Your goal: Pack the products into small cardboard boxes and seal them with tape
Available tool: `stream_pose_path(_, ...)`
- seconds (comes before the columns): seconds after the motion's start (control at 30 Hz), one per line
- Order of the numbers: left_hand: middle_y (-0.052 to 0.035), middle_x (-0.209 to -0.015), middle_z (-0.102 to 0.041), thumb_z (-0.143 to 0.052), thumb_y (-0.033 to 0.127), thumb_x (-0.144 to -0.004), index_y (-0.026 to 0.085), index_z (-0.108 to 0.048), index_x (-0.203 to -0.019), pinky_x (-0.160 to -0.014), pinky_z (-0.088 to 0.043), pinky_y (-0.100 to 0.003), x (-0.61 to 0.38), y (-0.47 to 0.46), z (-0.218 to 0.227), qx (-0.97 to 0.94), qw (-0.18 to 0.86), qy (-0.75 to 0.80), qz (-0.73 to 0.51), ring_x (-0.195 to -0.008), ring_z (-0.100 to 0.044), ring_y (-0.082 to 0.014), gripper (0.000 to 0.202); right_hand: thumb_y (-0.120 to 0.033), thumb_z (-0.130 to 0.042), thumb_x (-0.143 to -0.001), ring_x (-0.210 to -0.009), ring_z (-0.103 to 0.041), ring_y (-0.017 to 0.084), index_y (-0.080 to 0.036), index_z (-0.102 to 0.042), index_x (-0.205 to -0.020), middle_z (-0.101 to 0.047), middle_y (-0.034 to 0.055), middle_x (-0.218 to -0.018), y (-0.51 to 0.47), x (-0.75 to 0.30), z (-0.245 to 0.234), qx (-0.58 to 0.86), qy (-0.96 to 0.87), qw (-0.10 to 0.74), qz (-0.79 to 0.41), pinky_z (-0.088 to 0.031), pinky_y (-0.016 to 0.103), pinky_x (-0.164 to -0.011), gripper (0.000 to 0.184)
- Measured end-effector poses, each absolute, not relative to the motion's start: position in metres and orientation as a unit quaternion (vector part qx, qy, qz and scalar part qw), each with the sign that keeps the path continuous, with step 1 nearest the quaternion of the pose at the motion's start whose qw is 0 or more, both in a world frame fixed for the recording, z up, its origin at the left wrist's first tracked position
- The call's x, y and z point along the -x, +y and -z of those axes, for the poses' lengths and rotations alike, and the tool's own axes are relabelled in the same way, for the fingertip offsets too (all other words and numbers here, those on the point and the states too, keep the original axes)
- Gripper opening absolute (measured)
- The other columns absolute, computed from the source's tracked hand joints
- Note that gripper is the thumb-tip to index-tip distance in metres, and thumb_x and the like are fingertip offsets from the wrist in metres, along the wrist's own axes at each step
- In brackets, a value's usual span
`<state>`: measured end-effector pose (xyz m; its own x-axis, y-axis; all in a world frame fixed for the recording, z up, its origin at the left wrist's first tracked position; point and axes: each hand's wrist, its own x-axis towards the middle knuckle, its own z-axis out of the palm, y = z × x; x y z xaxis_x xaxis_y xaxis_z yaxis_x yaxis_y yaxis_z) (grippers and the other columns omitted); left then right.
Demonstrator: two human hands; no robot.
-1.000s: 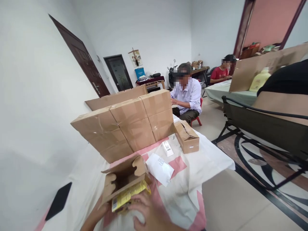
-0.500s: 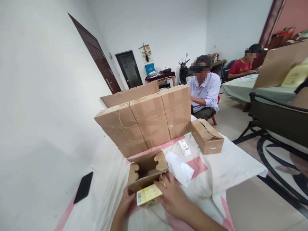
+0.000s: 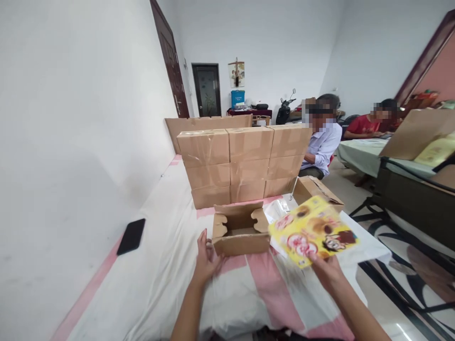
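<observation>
My right hand (image 3: 327,270) grips the lower edge of a yellow printed carton (image 3: 309,227), raised and tilted to the right of an open cardboard box (image 3: 242,245). A cartoon figure and round pictures show on the carton's face, slightly blurred. The cardboard box stands on the cloth with its flaps up, and no contents show in the visible part of its inside. At its front left corner is my left hand (image 3: 206,259), fingers apart, thumb by the box wall; whether it touches the box I cannot tell.
Stacked taped cardboard boxes (image 3: 245,163) stand behind the open box. Another cardboard box (image 3: 305,189) is partly hidden by the carton. A black phone (image 3: 131,237) lies at left, and a white item (image 3: 279,208) lies behind the carton. Two people (image 3: 329,142) sit beyond.
My right hand has lifted the yellow carton from the front of the open box, up and to the right. My left hand's fingers have spread beside the box. The view has shifted.
</observation>
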<state>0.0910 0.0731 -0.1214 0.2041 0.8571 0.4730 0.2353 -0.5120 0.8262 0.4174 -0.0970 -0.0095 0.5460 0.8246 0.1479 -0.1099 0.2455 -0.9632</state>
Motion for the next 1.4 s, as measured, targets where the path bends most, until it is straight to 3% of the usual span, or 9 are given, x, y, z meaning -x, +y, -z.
stream_pose_path(0.07, -0.0158, -0.155, -0.028, -0.07, 0.034, -0.083, 0.033, -0.014, -0.158, -0.091, -0.055, -0.041, -0.094, 0.072, 0.108, -0.717, 0.277, 0.374, -0.518, -0.119, -0.055, -0.0245, 0.094, -0.054, -0.086, -0.062, -0.109, -0.069, 0.038, -0.021, -0.066, -0.123, -0.072, 0.0189, -0.115, -0.096, -0.421, 0.003, 0.517, -0.318, 0.739, -0.293, -0.057, 0.054, -0.091, 0.072)
stream_pose_path(0.17, -0.015, -0.156, -0.032, -0.067, 0.033, -0.086, 0.028, -0.04, -0.148, -0.097, -0.053, -0.043, -0.1, 0.066, 0.089, -0.737, 0.245, 0.352, -0.522, -0.126, -0.052, -0.0275, 0.068, -0.051, -0.087, -0.061, -0.111, -0.068, 0.038, -0.018, -0.064, -0.127, -0.072, 0.0188, -0.118, -0.093, -0.421, -0.009, 0.528, -0.342, 0.733, -0.259, -0.055, 0.055, -0.097, 0.077)
stream_pose_path(0.27, -0.0127, -0.148, -0.046, -0.055, 0.025, -0.092, 0.023, -0.064, -0.119, -0.102, -0.051, -0.044, -0.102, 0.058, 0.078, -0.753, 0.248, 0.318, -0.52, -0.123, -0.057, -0.0257, 0.029, -0.048, -0.089, -0.06, -0.113, -0.067, 0.039, -0.016, -0.069, -0.115, -0.073, 0.019, -0.118, -0.084, -0.42, -0.02, 0.567, -0.385, 0.688, -0.238, -0.053, 0.058, -0.1, 0.067)
stream_pose_path(0.33, -0.0123, -0.142, -0.053, -0.05, 0.021, -0.092, 0.022, -0.067, -0.107, -0.102, -0.052, -0.043, -0.099, 0.052, 0.077, -0.75, 0.25, 0.303, -0.532, -0.119, -0.06, -0.0242, 0.023, -0.047, -0.088, -0.062, -0.114, -0.066, 0.039, -0.016, -0.071, -0.109, -0.073, 0.0194, -0.118, -0.073, -0.417, -0.03, 0.587, -0.42, 0.651, -0.236, -0.052, 0.059, -0.1, 0.059)
stream_pose_path(0.53, -0.0124, -0.142, -0.054, -0.051, 0.023, -0.092, 0.022, -0.07, -0.105, -0.103, -0.053, -0.045, -0.092, 0.037, 0.077, -0.762, 0.246, 0.287, -0.525, -0.124, -0.059, -0.0264, 0.023, -0.047, -0.079, -0.071, -0.115, -0.068, 0.034, -0.018, -0.07, -0.113, -0.072, 0.0152, -0.121, -0.028, -0.386, -0.058, 0.56, -0.597, 0.513, -0.26, -0.051, 0.054, -0.104, 0.052)
stream_pose_path(0.7, -0.0123, -0.138, -0.055, -0.05, 0.022, -0.094, 0.022, -0.069, -0.106, -0.102, -0.053, -0.042, -0.097, 0.035, 0.072, -0.755, 0.224, 0.284, -0.547, -0.123, -0.059, -0.0245, 0.024, -0.03, -0.067, -0.084, -0.119, -0.064, 0.028, -0.021, -0.067, -0.119, -0.07, 0.0106, -0.126, -0.007, -0.364, -0.048, 0.529, -0.751, 0.351, -0.183, -0.048, 0.047, -0.105, 0.036)
stream_pose_path(0.83, -0.0111, -0.136, -0.055, -0.05, 0.02, -0.093, 0.022, -0.069, -0.105, -0.099, -0.052, -0.037, -0.097, 0.033, 0.068, -0.769, 0.202, 0.296, -0.529, -0.121, -0.059, -0.0232, 0.022, -0.019, -0.069, -0.079, -0.119, -0.059, 0.029, -0.015, -0.059, -0.124, -0.066, 0.0143, -0.126, 0.001, -0.364, -0.042, 0.598, -0.758, 0.229, -0.124, -0.047, 0.042, -0.101, 0.047)
stream_pose_path(1.2, -0.0098, -0.133, -0.056, -0.048, 0.012, -0.088, 0.021, -0.068, -0.103, -0.087, -0.055, -0.03, -0.098, 0.029, 0.064, -0.787, 0.164, 0.308, -0.508, -0.107, -0.065, -0.0193, 0.026, -0.013, -0.056, -0.084, -0.116, -0.058, 0.033, -0.007, -0.046, -0.124, -0.061, 0.0258, -0.123, 0.01, -0.353, -0.072, 0.604, -0.797, -0.018, -0.011, -0.045, 0.039, -0.094, 0.041)
stream_pose_path(1.4, -0.0087, -0.128, -0.058, -0.049, 0.009, -0.084, 0.021, -0.066, -0.102, -0.086, -0.054, -0.029, -0.097, 0.032, 0.069, -0.761, 0.167, 0.334, -0.53, -0.103, -0.064, -0.0183, 0.027, -0.011, -0.059, -0.081, -0.108, -0.064, 0.035, -0.008, -0.045, -0.126, -0.064, 0.0255, -0.122, 0.022, -0.324, -0.092, 0.622, -0.771, -0.14, -0.002, -0.048, 0.038, -0.084, 0.048)
